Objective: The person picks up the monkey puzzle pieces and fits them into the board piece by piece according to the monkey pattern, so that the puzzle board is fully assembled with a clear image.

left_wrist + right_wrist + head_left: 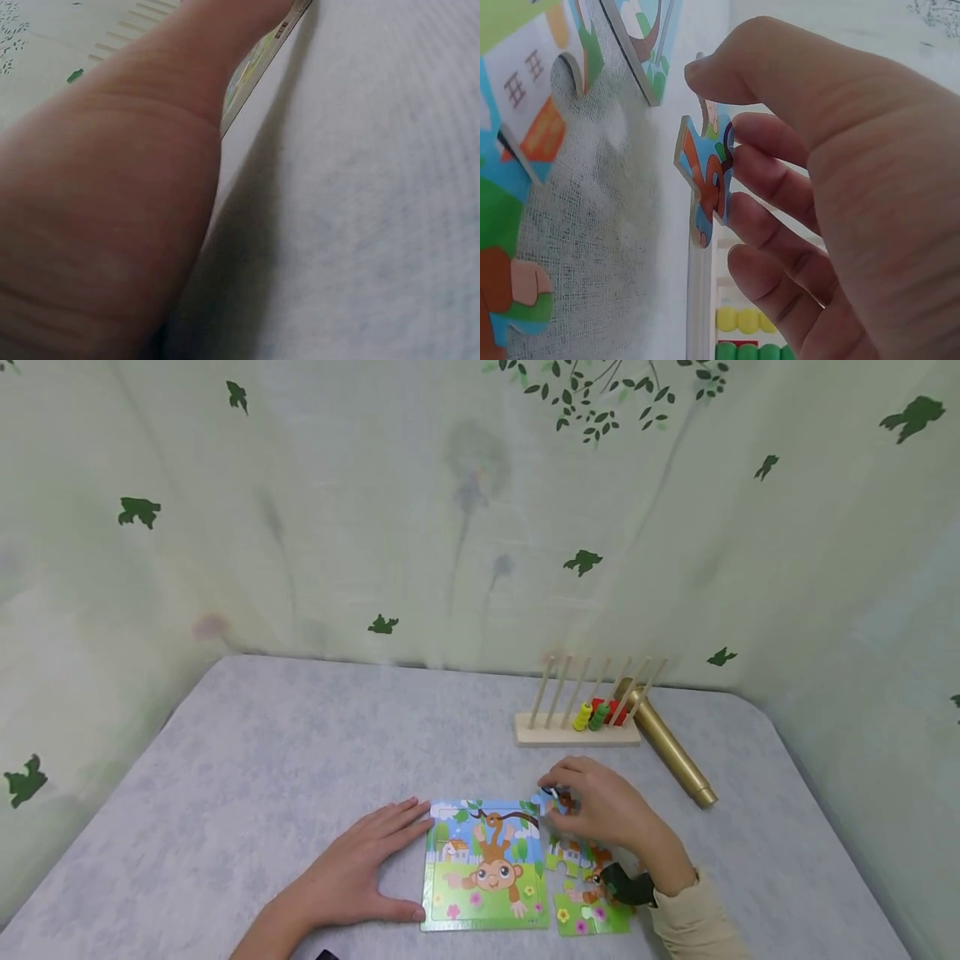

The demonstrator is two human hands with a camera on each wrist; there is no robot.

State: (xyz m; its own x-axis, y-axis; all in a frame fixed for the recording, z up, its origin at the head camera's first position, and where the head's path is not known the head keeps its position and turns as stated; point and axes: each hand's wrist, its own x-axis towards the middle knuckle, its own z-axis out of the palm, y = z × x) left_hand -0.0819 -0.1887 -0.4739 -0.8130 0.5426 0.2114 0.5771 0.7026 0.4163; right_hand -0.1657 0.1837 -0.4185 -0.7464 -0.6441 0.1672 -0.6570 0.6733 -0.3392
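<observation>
A square puzzle board [450, 897] printed with a hanging monkey lies flat on the table. Along its left edge rests my left hand [367, 864], fingers fairly straight and thumb out at the lower corner. Just past the board's upper right corner, my right hand [603, 802] pinches a jigsaw piece [709, 176] between thumb and fingers. The piece shows a brown curled tail on blue and is tilted up on edge in the right wrist view. Below that hand lie several loose jigsaw pieces [573, 920], partly covered by the right wrist. In the left wrist view, the forearm hides most of the board.
Behind the right hand stands a wooden peg rack [577, 739] with yellow beads [582, 717], green beads [598, 717] and red ones. A gold cylinder [671, 752] lies slanted to its right. A printed curtain [337, 527] hangs round the grey table [262, 760].
</observation>
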